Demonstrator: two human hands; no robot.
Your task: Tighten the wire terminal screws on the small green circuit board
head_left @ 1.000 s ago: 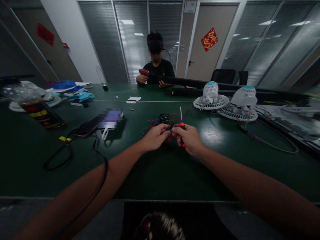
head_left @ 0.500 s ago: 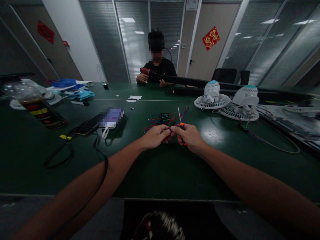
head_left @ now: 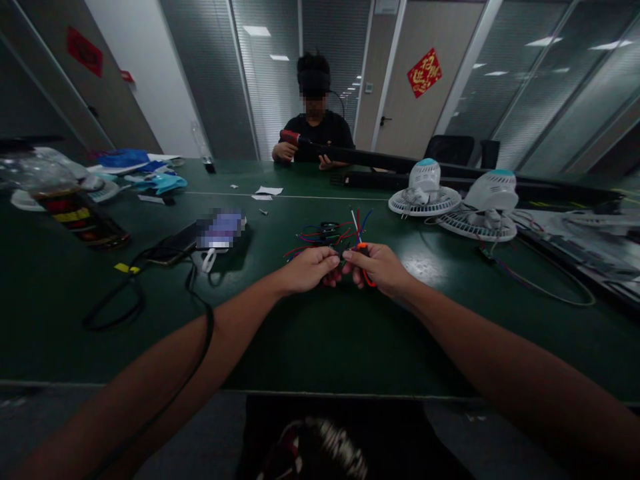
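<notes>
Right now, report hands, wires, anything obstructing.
Left hand pinched, contents unclear; right hand gripping orange-handled tool. Red and blue wires just beyond. Black cable crossing left forearm.

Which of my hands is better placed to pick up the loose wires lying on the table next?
Probably the left hand: the loose wires lie just beyond it, though it seems to pinch a small dark piece. The right hand sits farther off, gripping the orange-handled tool.

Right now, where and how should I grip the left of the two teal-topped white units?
Probably by its rounded housing, coming from above and the left: the housing rises above the wide slotted base, while the other white unit crowds its right side.
</notes>
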